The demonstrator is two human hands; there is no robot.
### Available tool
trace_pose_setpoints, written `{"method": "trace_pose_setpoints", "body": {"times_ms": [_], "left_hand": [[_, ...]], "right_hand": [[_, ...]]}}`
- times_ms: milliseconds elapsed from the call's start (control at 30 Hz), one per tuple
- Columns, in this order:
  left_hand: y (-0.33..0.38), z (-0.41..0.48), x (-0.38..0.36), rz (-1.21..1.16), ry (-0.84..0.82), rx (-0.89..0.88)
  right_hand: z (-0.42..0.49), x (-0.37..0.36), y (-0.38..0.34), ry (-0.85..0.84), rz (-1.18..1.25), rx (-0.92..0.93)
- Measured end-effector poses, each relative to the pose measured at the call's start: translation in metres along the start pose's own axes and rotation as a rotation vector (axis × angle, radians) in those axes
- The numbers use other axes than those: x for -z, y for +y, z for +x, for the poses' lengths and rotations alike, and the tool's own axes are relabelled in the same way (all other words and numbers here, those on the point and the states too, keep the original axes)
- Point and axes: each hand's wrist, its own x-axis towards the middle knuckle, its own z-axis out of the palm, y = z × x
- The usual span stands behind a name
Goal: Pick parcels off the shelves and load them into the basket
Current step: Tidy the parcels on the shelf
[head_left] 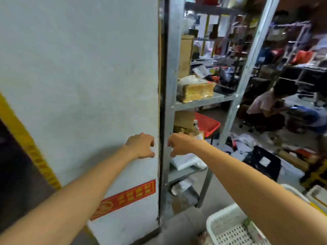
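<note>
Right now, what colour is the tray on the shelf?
Red tray, seen in the head view.

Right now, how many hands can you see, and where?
2. The left hand is in front of the white wall panel; the right hand is at the metal shelf post. Both are empty.

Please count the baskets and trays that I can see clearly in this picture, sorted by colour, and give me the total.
White basket, bottom right under the right arm: 1
Red tray, on the metal shelf rack: 1
Black crate, on the floor: 1
Total: 3
The blurred background may hold more; I cannot tell.
</note>
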Motion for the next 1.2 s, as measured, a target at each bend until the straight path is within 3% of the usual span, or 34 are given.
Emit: {"method": "trace_pose_setpoints", "body": {"times_ms": [233, 533, 733, 867, 1067, 1200], "left_hand": [[-0.153, -0.168, 0.047, -0.027, 0.07, 0.41], [-0.24, -0.379, 0.102, -0.087, 0.179, 0.907], [-0.235, -0.494, 0.164, 0.091, 0.181, 1.193], [-0.203, -0.562, 0.225, 0.245, 0.318, 1.386], [-0.136, -0.628, 0.277, 0.386, 0.389, 1.619], [-0.098, -0.662, 0.29, 0.41, 0.429, 1.778]], "right_hand": [[0.011, 0.009, -0.214, 0.004, -0.014, 0.39], [-0.031, 0.017, -0.424, -0.042, -0.153, 0.904], [-0.085, 0.054, -0.542, -0.025, -0.213, 1.245], [-0.15, 0.107, -0.602, 0.065, -0.178, 1.505], [-0.24, 0.145, -0.653, 0.178, -0.057, 1.822], [-0.287, 0.148, -0.672, 0.146, 0.032, 1.962]]}}
